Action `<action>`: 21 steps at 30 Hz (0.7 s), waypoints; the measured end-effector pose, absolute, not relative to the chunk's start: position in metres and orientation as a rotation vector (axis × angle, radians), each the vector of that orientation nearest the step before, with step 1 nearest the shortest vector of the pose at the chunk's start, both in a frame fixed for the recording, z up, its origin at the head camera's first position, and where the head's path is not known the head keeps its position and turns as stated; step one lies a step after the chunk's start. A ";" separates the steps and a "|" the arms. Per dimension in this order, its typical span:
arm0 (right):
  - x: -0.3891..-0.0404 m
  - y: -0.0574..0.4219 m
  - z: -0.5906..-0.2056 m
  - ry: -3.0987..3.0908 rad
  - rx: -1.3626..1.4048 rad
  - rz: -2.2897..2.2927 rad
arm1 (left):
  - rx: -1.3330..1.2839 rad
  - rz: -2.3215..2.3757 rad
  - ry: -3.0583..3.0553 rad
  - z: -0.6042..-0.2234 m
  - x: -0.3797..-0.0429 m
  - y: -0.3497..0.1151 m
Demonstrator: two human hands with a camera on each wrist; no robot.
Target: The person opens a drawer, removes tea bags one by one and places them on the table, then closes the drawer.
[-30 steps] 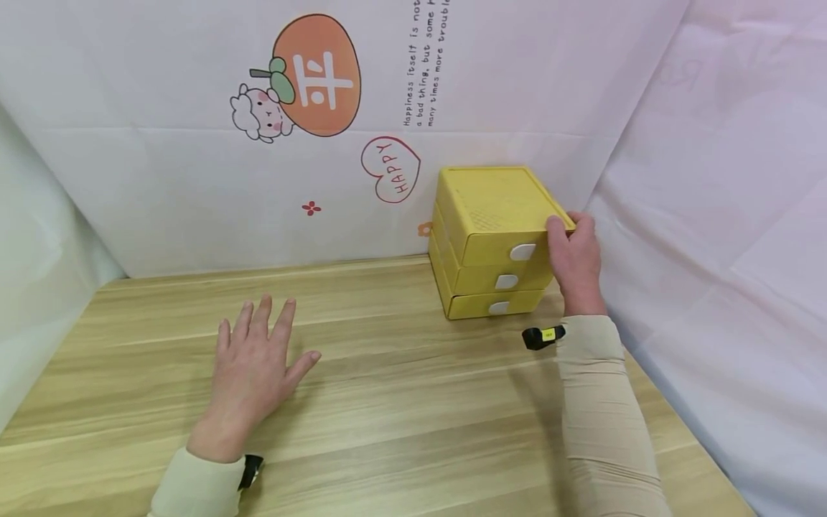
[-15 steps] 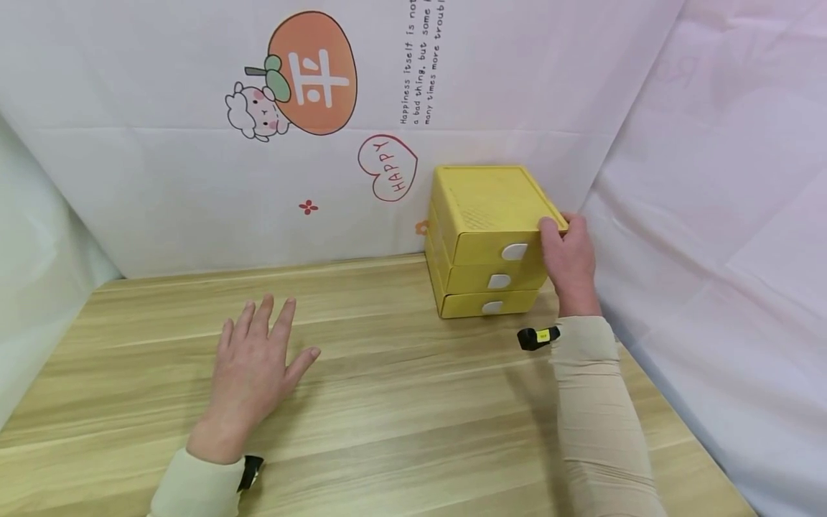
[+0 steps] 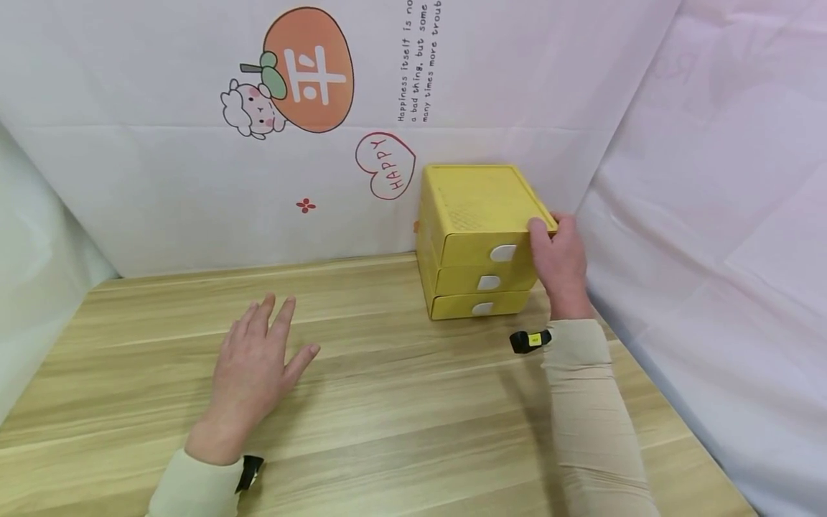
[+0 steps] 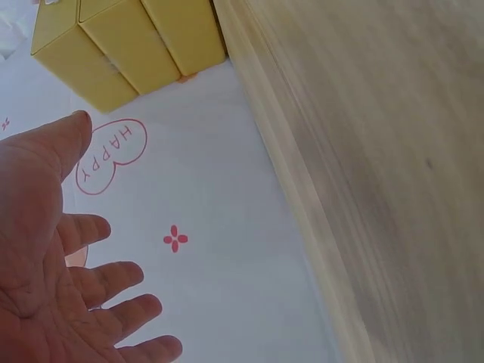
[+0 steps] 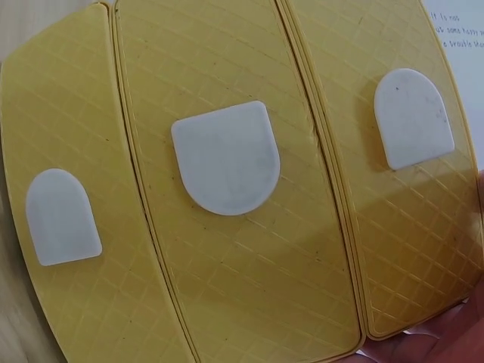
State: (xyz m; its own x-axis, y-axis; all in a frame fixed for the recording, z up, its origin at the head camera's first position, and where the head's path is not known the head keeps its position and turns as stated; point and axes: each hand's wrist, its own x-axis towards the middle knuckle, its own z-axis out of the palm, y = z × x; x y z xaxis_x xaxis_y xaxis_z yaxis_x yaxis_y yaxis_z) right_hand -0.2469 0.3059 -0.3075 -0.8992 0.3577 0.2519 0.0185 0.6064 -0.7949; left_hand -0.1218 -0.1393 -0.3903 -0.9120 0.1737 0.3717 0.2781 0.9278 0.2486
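A yellow drawer box (image 3: 484,197) with three stacked drawers and white tabs stands upright at the back right of the table, against the backdrop. My right hand (image 3: 562,262) grips its front right top corner, thumb at the front edge and fingers round the side, partly hidden. In the right wrist view the diamond-patterned drawer fronts fill the picture, with white tabs (image 5: 227,157) and part of the right hand (image 5: 446,333) at the lower right. My left hand (image 3: 252,366) is spread over the left of the table, holding nothing; its fingers extend in the left wrist view.
The wood-grain table (image 3: 362,431) meets a white printed backdrop (image 3: 194,194) at its far edge. White cloth (image 3: 723,287) hangs along the right side, close to my right arm. A black strap device (image 3: 530,341) sits at the right wrist.
My right hand has moved left with the drawer box, which now covers more of the orange flower on the backdrop. The left hand has stayed nearly still, and the head view has shifted slightly.
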 end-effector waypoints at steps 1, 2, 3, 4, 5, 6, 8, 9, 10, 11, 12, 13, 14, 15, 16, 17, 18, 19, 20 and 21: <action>-0.246 0.305 -0.308 -2.452 -0.299 1.206 | -0.333 -0.430 -2.737 -0.391 -0.122 -0.139; -0.246 0.303 -0.308 -2.456 -0.298 1.204 | -0.336 -0.434 -2.733 -0.391 -0.122 -0.139; -0.245 0.302 -0.307 -2.460 -0.296 1.205 | -0.340 -0.439 -2.729 -0.391 -0.122 -0.138; -0.244 0.301 -0.307 -2.464 -0.294 1.203 | -0.343 -0.444 -2.725 -0.391 -0.122 -0.138; -0.243 0.300 -0.307 -2.468 -0.292 1.200 | -0.346 -0.446 -2.720 -0.391 -0.122 -0.138; -0.243 0.298 -0.307 -2.473 -0.290 1.201 | -0.350 -0.448 -2.713 -0.391 -0.122 -0.137; -0.242 0.296 -0.307 -2.483 -0.289 1.199 | -0.353 -0.455 -2.702 -0.391 -0.122 -0.137; -0.242 0.295 -0.307 -2.488 -0.288 1.202 | -0.350 -0.465 -2.702 -0.391 -0.122 -0.136; -0.242 0.294 -0.307 -2.491 -0.287 1.204 | -0.346 -0.473 -2.702 -0.391 -0.122 -0.136; -0.242 0.293 -0.307 -2.494 -0.286 1.204 | -0.345 -0.481 -2.700 -0.391 -0.122 -0.136; -0.241 0.292 -0.307 -2.495 -0.286 1.207 | -0.342 -0.492 -2.699 -0.390 -0.122 -0.136; -0.241 0.291 -0.307 -2.495 -0.283 1.204 | -0.339 -0.502 -2.701 -0.390 -0.121 -0.135; -0.241 0.290 -0.307 -2.492 -0.281 1.202 | -0.338 -0.510 -2.699 -0.390 -0.121 -0.135; -0.241 0.289 -0.307 -2.493 -0.281 1.202 | -0.337 -0.517 -2.698 -0.389 -0.121 -0.135; -0.240 0.288 -0.307 -2.491 -0.281 1.199 | -0.338 -0.520 -2.695 -0.389 -0.121 -0.135; -0.240 0.287 -0.307 -2.493 -0.284 1.194 | -0.341 -0.524 -2.690 -0.389 -0.121 -0.135; -0.240 0.286 -0.307 -2.496 -0.287 1.189 | -0.341 -0.527 -2.688 -0.388 -0.120 -0.135; -0.240 0.285 -0.307 -2.499 -0.289 1.182 | -0.343 -0.527 -2.686 -0.388 -0.120 -0.135; -0.240 0.284 -0.308 -2.500 -0.292 1.175 | -0.344 -0.528 -2.684 -0.388 -0.120 -0.135; -0.240 0.283 -0.308 -2.502 -0.293 1.165 | -0.344 -0.530 -2.682 -0.388 -0.120 -0.135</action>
